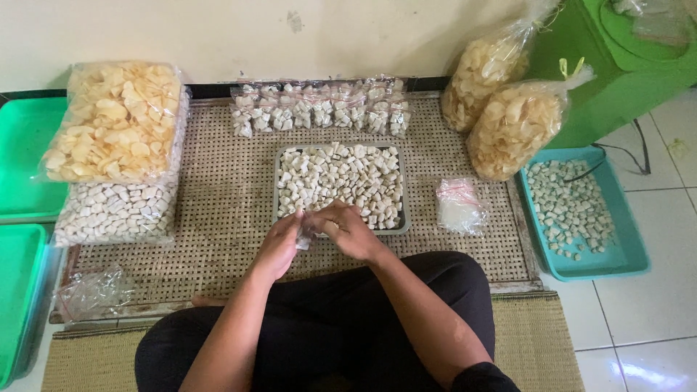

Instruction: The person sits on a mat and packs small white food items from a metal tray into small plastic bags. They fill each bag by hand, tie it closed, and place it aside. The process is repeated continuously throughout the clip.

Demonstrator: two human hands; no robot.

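Observation:
A grey metal tray (277,190) heaped with small white cracker pieces (341,178) sits on a woven mat in front of me. Both hands meet at the tray's near edge. My left hand (279,243) and my right hand (347,231) together grip a small clear plastic bag (305,238) that is mostly hidden between the fingers. A row of filled small clear bags (319,109) lies behind the tray, by the wall.
Big bags of pale chips at the left (116,120) and back right (512,127). A bag of white pieces (116,212) lies under the left one. Stack of empty small bags (459,207), teal tray with pieces (626,254), green trays (22,160), crumpled plastic (91,294).

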